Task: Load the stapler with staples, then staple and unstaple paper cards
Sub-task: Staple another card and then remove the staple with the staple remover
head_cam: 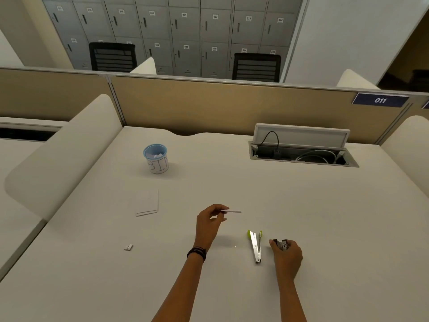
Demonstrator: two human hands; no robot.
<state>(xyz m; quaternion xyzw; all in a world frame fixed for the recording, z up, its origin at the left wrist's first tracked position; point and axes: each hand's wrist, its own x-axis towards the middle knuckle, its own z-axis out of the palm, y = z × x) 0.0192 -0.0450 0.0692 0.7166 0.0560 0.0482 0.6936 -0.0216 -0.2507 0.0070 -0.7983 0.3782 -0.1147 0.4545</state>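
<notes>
Unstapling step in hand, by the look of it. Left hand [209, 220] raised above the table [325, 217], pinching a thin paper card [232, 211] edge-on between thumb and fingertips. Right hand [287, 254] low on the table, closed round a small dark tool [282, 244], probably a staple remover, though too small to tell for certain. Stapler [255, 246] lying open between the two hands, just beside the right, touched by neither.

Next move calls for bringing card and tool together, jaws fed under the staple, card held steady.

Counted: one stapler, one dark tool, one card in hand, one small stack of cards [147, 204] further left, one little white staple box [128, 247] near the left forearm, one paper-wrapped cup [157, 162] at the back.
</notes>
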